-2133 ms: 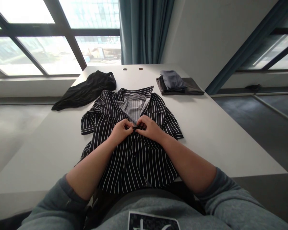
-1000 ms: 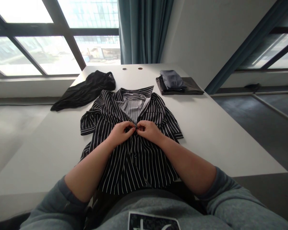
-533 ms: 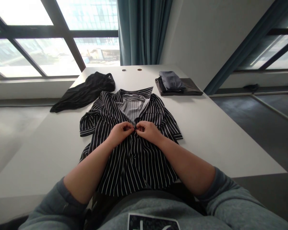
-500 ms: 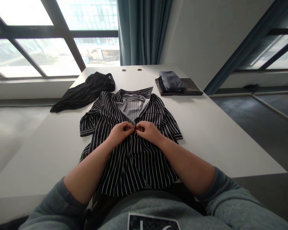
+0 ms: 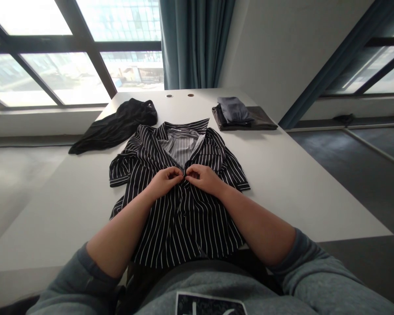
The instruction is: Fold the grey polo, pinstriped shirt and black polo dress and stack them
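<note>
Black short-sleeved fabric shirt w/ white stripes (image 5: 187,210) is spread at ctr., near side of white table (image 5: 292,188); its front opening is pinched by L hand (image 5: 164,180) & R hand (image 5: 203,178). Fingertips have been brought closer vs. earlier, so edges are apparently being worked at one spot; can't tell if button's held.

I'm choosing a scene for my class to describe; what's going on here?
Someone's left hand and right hand nearly meet at the middle of a striped shirt, pinching its front. The shirt lies front up on a white table, open above the hands. Beyond, a crumpled black garment lies to the left and folded clothes are stacked to the right.
</note>
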`<act>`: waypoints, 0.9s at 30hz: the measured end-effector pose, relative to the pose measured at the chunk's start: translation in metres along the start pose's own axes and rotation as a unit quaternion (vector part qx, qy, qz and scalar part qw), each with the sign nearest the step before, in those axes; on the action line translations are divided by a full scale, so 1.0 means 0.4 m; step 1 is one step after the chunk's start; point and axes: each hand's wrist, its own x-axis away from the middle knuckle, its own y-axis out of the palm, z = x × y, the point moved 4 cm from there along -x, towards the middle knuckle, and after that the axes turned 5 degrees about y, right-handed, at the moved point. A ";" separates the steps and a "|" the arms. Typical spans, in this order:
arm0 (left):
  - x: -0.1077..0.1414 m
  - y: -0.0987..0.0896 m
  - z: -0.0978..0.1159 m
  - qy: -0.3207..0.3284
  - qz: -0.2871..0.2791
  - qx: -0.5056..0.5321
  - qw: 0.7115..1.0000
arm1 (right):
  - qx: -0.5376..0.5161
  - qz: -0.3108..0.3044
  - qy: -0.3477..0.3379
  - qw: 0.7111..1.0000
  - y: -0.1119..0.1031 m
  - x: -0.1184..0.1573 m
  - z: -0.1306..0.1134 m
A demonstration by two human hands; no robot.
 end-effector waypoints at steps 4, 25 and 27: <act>-0.001 0.003 -0.003 -0.003 -0.009 0.017 1.000 | -0.021 0.007 0.015 1.000 0.001 0.000 0.003; -0.006 0.010 -0.057 -0.056 0.013 0.023 0.998 | 0.022 0.027 -0.020 0.999 0.005 0.000 -0.001; -0.006 0.009 -0.058 -0.052 0.019 0.013 0.998 | 0.016 0.032 -0.019 0.999 0.006 0.000 0.000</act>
